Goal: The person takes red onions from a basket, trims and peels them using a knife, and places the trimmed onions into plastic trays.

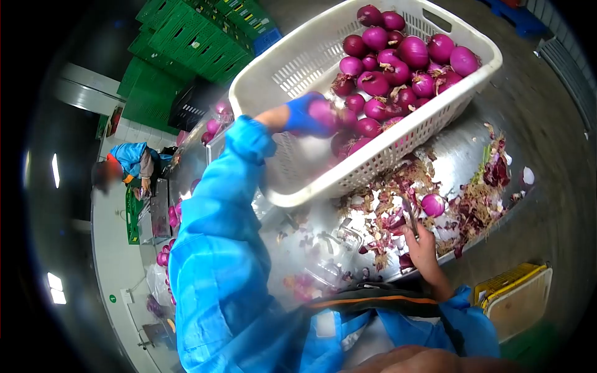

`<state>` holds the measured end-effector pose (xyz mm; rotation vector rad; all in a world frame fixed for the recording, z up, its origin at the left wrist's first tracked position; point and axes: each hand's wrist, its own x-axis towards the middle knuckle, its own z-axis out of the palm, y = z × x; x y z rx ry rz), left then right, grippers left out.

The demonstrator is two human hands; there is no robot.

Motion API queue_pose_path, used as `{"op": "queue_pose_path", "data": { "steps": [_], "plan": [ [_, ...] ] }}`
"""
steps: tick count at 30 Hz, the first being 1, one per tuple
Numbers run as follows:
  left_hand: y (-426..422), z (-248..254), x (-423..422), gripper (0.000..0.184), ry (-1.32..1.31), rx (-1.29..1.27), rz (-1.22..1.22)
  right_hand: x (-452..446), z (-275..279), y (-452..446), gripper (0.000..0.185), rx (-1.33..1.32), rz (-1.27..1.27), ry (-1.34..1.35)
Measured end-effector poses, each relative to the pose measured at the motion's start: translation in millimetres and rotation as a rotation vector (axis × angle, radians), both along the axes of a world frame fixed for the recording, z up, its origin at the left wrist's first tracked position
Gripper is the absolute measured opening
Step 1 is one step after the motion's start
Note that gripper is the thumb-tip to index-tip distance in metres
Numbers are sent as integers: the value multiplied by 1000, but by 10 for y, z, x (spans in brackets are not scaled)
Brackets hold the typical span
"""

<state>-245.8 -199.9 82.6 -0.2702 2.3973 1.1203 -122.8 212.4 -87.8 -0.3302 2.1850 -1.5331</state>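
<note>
My left hand, in a blue glove, is inside the white basket, its fingers round a red onion blurred by motion. Many peeled red onions lie heaped in the basket's far and right parts. Below the basket, my bare right hand is closed on a small knife, its blade pointing away from me over the metal table. A single red onion rests just to the right of the blade, among roots and skins.
Green crates are stacked at the upper left. A co-worker in blue stands at far left beside more onions. A yellow crate is at lower right. Skins and roots reach the table's right edge.
</note>
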Motion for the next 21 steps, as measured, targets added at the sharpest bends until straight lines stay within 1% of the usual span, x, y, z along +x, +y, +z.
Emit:
{"op": "queue_pose_path", "data": {
  "steps": [2,4,5,6,7,8,9,10,12,13,15,16,17,20,21],
  "plan": [
    [212,391,233,77,180,157,87,-51,117,-52,25,-69,-63,48],
    [583,726,491,82,275,366,118,-184,671,-140,23,-182,-36,-25],
    [746,819,622,84,321,471,135,-229,786,-210,21,-168,-62,221],
    [876,855,744,85,353,455,128,-270,969,-291,17,-260,-75,460],
    [1000,871,859,85,383,441,121,-296,1180,-312,22,-241,-38,586],
    [1089,870,970,86,410,429,112,-312,1362,-325,18,-246,-14,654],
    [1138,851,1068,88,430,346,41,-298,1518,-351,22,-220,-13,759],
    [1259,829,1176,89,516,279,-9,-282,1637,-363,28,-190,-10,863],
    [1480,784,1396,90,506,261,26,-242,1742,-327,37,-48,28,1031],
    [1521,737,1463,91,499,243,11,-215,1764,-311,39,5,29,1093],
    [1585,613,1585,93,484,209,-17,-159,1762,-240,35,98,77,1120],
    [1645,566,1652,93,444,321,18,-132,1751,-208,33,145,101,1130],
    [1713,523,1710,94,403,431,54,-118,1732,-197,26,140,102,1165],
    [1772,479,1810,93,359,379,-1,-82,1590,-182,19,103,36,1233],
    [1782,470,1841,93,320,361,-11,-94,1522,-138,14,169,85,1209]
  ]
}}
